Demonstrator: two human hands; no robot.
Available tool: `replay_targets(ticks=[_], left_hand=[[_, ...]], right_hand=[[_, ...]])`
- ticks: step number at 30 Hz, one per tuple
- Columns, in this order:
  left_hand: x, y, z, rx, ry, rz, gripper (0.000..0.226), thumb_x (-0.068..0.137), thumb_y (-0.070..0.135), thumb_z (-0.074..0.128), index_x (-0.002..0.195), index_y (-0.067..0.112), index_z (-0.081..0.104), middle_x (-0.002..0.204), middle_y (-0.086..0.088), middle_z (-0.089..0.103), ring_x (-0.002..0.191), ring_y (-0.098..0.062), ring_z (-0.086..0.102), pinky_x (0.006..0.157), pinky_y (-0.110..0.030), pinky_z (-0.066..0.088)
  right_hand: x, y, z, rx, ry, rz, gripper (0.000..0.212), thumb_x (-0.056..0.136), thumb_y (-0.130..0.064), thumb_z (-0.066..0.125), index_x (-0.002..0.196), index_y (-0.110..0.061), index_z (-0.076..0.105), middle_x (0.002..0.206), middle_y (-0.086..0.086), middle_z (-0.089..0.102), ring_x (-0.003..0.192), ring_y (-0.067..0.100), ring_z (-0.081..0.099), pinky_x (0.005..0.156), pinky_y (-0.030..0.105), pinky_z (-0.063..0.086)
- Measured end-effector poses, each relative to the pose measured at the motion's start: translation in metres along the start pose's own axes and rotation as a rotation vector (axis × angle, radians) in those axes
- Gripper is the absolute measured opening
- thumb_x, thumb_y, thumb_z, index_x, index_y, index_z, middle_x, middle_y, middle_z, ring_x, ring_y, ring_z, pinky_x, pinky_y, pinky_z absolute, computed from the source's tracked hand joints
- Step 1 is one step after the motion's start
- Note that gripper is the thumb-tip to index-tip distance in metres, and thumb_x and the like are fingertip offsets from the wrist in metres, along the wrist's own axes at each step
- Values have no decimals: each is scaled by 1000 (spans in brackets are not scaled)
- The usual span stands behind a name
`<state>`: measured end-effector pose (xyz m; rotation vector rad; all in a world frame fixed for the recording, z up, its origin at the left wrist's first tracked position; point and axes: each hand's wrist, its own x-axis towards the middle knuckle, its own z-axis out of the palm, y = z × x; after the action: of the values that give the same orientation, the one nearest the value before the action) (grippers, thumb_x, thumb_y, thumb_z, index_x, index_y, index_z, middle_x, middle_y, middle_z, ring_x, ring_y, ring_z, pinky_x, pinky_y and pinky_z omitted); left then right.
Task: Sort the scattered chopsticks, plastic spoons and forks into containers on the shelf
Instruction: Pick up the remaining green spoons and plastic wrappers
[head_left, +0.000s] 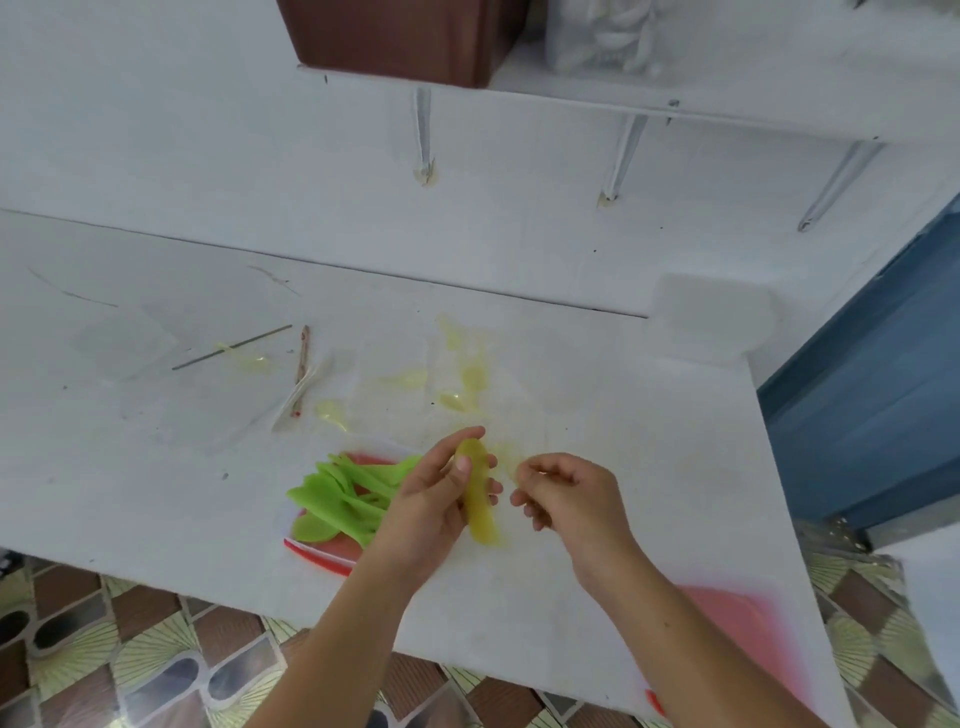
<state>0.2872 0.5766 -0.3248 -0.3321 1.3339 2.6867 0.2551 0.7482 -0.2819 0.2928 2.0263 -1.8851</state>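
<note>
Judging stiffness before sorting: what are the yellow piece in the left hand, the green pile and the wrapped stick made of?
Yellow piece, gripped by the left hand: translucent plastic, glossy; light passes through. Green utensils: likely the same thin plastic, smooth, slightly see-through. Wrapped chopstick: probably wood or bamboo, matte brown, in a white paper sleeve; too small to be sure.

The white table (156, 493) carries a shallow red-rimmed tray (317, 558) at 7 o'clock from its middle, heaped with green plastic cutlery (332, 499). At 10 o'clock lie a thin dark stick (231, 347) and, near it, a chopstick in a paper sleeve (300, 374). Pale yellow translucent plastic pieces (470, 374) are scattered at 12 o'clock. A cloudy white tub (711, 319) stands at 2 o'clock, and a blurred pink flat thing (737, 618) lies at 4 o'clock. Above, the white shelf (571, 98) bears a brown box (405, 36) and a clear container (597, 36).
</note>
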Motion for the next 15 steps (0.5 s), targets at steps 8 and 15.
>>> replay_targets(ticks=[8, 15], left_hand=[[2, -1, -8, -39, -11, -82, 42, 99, 24, 65, 140, 15, 60, 128, -31, 60, 119, -41, 58, 110, -57, 39], [2, 14, -25, -67, 14, -68, 41, 93, 12, 71, 133, 14, 64, 114, -26, 66, 101, -34, 65, 92, -42, 56]], right_hand=[[1, 21, 56, -525, 313, -313, 19, 91, -23, 67, 79, -24, 52, 51, -1, 53, 46, 13, 48, 46, 29, 37], [23, 7, 62, -326, 154, -205, 28, 82, -18, 74, 58, -15, 61, 56, -7, 56, 54, 9, 50, 55, 31, 43]])
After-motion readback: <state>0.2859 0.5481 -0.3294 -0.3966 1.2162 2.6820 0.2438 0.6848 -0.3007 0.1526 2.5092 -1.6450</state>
